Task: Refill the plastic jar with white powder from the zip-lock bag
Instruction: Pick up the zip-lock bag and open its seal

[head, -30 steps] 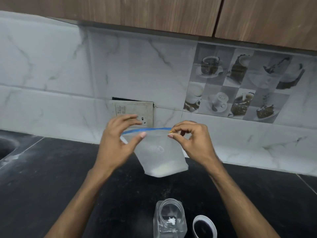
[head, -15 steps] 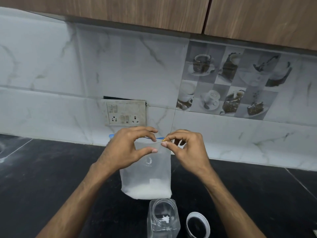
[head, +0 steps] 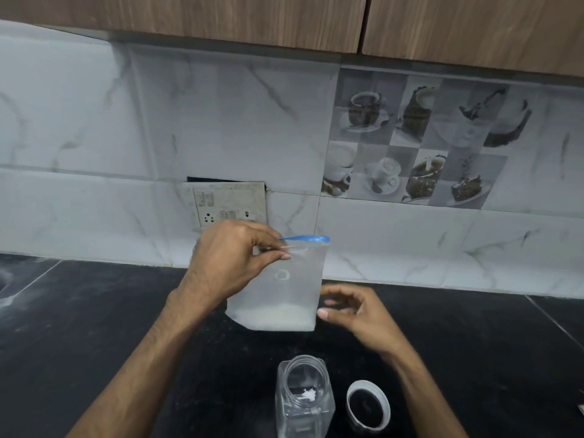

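Note:
A clear zip-lock bag (head: 294, 292) with a blue zip strip hangs upright above the black counter, white powder settled in its bottom. My left hand (head: 234, 263) pinches the bag near its top left. My right hand (head: 350, 311) hovers beside the bag's lower right corner with fingers apart, holding nothing. Below the bag stands an open clear plastic jar (head: 305, 403) with a little white powder inside. Its lid (head: 368, 408) lies on the counter just right of the jar.
The black counter (head: 94, 327) meets a white marble-tile wall with a switch and socket plate (head: 227, 207) behind the bag. A sink edge (head: 6, 282) shows at the far left. Wooden cabinets (head: 221, 17) hang overhead.
My right hand let go of the bag's top and dropped to its lower right corner. The bag now hangs from my left hand alone. The view shifted slightly.

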`<state>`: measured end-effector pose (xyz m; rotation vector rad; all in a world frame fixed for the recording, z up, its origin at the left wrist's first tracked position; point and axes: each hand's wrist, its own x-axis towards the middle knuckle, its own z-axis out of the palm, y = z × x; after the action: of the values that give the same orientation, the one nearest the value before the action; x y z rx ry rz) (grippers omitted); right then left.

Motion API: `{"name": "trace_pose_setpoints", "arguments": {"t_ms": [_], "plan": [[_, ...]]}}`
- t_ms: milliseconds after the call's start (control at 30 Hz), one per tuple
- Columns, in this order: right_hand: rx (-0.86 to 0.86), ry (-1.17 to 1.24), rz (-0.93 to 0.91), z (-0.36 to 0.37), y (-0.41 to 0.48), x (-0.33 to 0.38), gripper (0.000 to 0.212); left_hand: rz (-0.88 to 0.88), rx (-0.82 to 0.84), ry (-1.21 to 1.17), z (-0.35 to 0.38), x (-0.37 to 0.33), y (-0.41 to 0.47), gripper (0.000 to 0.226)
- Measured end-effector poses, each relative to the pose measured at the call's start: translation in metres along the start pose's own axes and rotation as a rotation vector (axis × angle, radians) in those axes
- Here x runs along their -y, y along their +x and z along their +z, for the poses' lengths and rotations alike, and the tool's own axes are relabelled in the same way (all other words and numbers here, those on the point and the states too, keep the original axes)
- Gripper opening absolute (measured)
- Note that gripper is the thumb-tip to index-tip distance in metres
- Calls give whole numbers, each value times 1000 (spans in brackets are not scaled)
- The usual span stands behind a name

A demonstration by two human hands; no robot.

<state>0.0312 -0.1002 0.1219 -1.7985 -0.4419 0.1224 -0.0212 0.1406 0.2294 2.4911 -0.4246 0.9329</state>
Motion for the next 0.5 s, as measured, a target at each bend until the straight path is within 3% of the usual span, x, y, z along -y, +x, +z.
{"name": "trace_pose_setpoints", "arguments": {"t_ms": [300, 500], "plan": [[-136, 196, -45, 47, -14, -28, 12, -16, -29, 65, -12, -9, 0, 14], [-289, 205, -113, 41, -14, -24, 17, -103, -38, -17, -21, -6, -9, 14]]}}
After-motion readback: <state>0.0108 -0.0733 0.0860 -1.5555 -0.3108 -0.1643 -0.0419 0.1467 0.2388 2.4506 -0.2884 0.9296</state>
